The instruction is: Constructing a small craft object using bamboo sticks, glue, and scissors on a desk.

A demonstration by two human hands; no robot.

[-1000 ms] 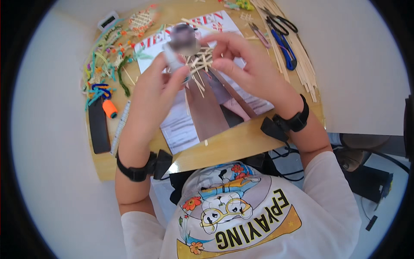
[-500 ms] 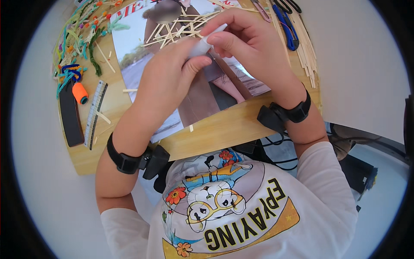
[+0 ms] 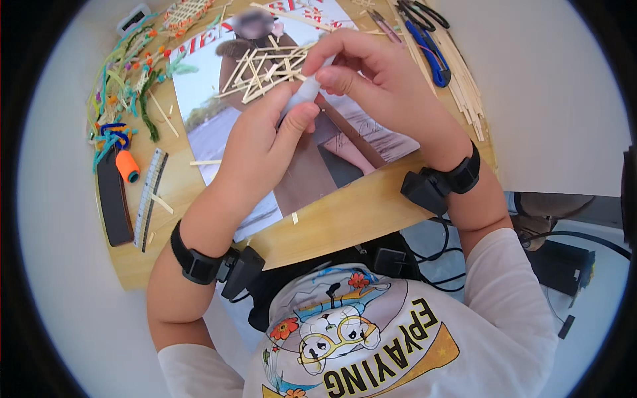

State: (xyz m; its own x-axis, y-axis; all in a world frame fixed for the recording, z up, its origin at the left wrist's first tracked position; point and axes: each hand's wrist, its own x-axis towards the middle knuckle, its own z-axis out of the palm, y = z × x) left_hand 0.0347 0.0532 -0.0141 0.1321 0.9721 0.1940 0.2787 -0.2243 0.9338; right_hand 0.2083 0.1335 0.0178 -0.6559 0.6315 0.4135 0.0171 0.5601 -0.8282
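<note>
Holding a small white tube [image 3: 304, 96], both hands meet over the middle of the wooden board [image 3: 345, 222]. The left hand [image 3: 262, 149] wraps its fingers around the tube's lower part, thumb pressed along its side, so that hand is closed on it. The right hand [image 3: 371, 83] pinches the tube's upper end between thumb and forefinger, the other fingers curled loosely above. What kind of tube it is cannot be told, since the hands cover most of it.

Just beyond the tube's top lies a lattice of thin wooden sticks [image 3: 265, 69], crossed over one another, resting on a glossy magazine page [image 3: 206, 119] that covers the centre of the board. Under the hands the page shows a brown shape.

To the right, a loose bundle of long sticks [image 3: 464, 86] lies along the board's edge, with blue-handled scissors [image 3: 431, 53] beside it. To the left sit a tangle of coloured pipe cleaners [image 3: 129, 86], an orange cap-shaped piece [image 3: 127, 166], a ruler [image 3: 149, 199] and a long black bar [image 3: 114, 202]. Each wrist carries a black band with a small black box.
</note>
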